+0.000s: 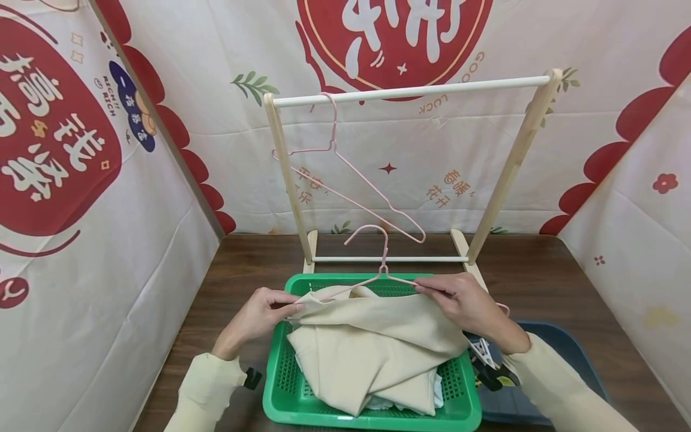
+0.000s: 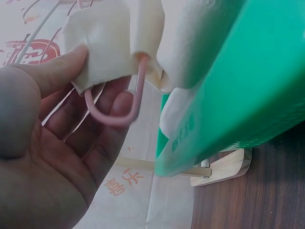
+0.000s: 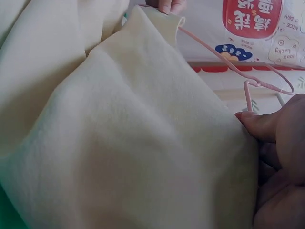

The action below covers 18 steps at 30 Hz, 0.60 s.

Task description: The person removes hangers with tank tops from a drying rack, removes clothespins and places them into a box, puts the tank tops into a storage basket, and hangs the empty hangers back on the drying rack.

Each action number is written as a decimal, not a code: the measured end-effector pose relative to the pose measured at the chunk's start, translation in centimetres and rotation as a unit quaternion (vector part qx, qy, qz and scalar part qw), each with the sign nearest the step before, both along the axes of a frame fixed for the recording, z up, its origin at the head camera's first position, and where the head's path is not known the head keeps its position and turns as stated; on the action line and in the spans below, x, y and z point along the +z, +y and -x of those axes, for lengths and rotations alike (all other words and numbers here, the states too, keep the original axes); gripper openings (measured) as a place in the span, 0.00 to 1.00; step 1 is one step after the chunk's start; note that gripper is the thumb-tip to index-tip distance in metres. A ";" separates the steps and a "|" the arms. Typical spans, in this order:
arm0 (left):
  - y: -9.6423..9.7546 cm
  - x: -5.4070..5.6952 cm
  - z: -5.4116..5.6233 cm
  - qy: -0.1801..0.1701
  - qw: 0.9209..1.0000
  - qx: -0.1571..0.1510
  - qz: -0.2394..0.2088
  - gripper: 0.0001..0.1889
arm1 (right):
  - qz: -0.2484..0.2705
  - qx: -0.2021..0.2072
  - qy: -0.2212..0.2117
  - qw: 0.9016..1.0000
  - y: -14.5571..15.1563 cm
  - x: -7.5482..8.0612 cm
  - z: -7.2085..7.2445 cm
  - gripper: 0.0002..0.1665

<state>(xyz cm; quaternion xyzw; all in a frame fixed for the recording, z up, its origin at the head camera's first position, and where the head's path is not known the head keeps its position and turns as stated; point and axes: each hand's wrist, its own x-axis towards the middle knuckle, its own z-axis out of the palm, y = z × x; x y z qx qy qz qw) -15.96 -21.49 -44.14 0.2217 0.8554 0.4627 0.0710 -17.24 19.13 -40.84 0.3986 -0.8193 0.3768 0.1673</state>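
A cream garment (image 1: 372, 342) is bunched over a green basket (image 1: 275, 384), with a pink clothes hanger (image 1: 384, 255) along its upper edge, hook up. My left hand (image 1: 264, 315) pinches the garment's left corner; in the left wrist view the thumb presses the cloth (image 2: 107, 43) and the hanger's rounded end (image 2: 114, 119) pokes out below, against the fingers. On the other side, my right hand (image 1: 464, 303) pinches the hanger's right arm along with the cloth edge. The right wrist view shows that thumb (image 3: 257, 125) at the edge, the other fingers partly hidden behind the fabric.
Behind the basket stands a wooden rack (image 1: 496, 174) with a white top rail (image 1: 410, 92), from which another pink hanger (image 1: 378, 195) hangs at the left. A dark blue bin (image 1: 561, 342) with metal clips (image 1: 484, 353) sits right of the basket. Printed cloth walls enclose the table.
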 end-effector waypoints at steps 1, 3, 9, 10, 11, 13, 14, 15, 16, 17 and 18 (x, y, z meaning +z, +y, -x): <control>0.0 0.0 0.0 0.002 1.000 -0.002 -0.001 0.12 | 0.000 -0.003 -0.002 1.000 0.2 0.0 0.0 0.14; -0.1 0.0 0.0 0.007 1.000 -0.004 -0.003 0.12 | -0.002 -0.010 -0.003 1.000 0.7 0.1 -0.1 0.13; -0.2 0.0 0.0 0.016 1.000 0.000 -0.006 0.12 | 0.001 -0.027 0.000 1.000 1.7 0.4 -0.2 0.16; -0.2 0.0 0.0 0.017 1.000 0.001 -0.008 0.12 | 0.002 -0.030 0.001 1.000 1.8 0.5 -0.2 0.18; -0.3 0.0 0.0 0.016 1.000 0.004 -0.010 0.12 | 0.004 -0.031 0.003 0.999 2.0 0.5 -0.2 0.18; -0.3 -0.1 0.0 0.011 1.000 0.010 -0.015 0.12 | 0.008 -0.031 0.008 0.999 2.2 0.7 -0.3 0.20; -0.3 -0.1 0.0 0.010 1.000 0.011 -0.018 0.12 | 0.010 -0.031 0.010 0.999 2.3 0.7 -0.3 0.21; -0.4 -0.1 0.0 0.007 1.000 0.011 -0.022 0.12 | 0.012 -0.030 0.011 0.999 2.4 0.8 -0.3 0.21; -0.4 -0.1 -0.1 0.005 1.000 0.013 -0.025 0.12 | 0.015 -0.028 0.012 0.999 2.5 0.8 -0.3 0.21; -0.4 -0.1 -0.1 0.001 0.999 0.015 -0.028 0.12 | 0.017 -0.027 0.012 0.999 2.6 0.9 -0.3 0.21; -0.4 -0.1 -0.1 -0.002 0.999 0.017 -0.031 0.12 | 0.020 -0.025 0.012 0.999 2.8 0.9 -0.3 0.21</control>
